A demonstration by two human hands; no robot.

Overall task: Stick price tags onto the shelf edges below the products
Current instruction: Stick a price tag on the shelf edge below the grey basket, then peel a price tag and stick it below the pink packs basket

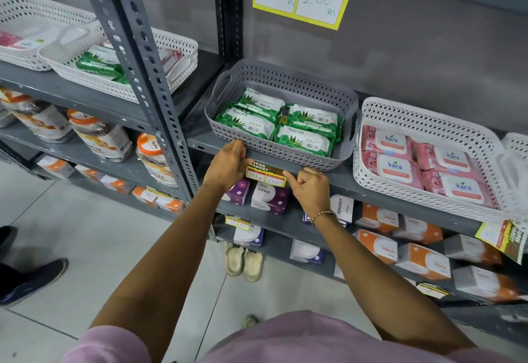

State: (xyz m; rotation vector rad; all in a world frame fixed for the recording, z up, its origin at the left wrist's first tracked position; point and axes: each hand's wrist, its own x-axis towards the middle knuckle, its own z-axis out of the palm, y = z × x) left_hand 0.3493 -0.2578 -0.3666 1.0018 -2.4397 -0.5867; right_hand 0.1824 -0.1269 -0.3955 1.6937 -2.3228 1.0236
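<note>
A small yellow price tag (265,175) with a dark "super market" header lies flat against the grey shelf edge (371,191), under a grey basket (251,145) of green Origami wipe packs (303,141). My left hand (228,162) presses the tag's left end with fingers extended. At the tag's right end, my right hand (310,188) has curled fingers and its thumb on the tag's corner.
A white basket (428,199) of pink Kara packs sits to the right, with another tag (503,238) hanging from the edge below it. Purple boxes (265,198) stand on the shelf beneath. A perforated upright post (154,99) stands at left. Someone's dark shoe (31,279) is on the floor.
</note>
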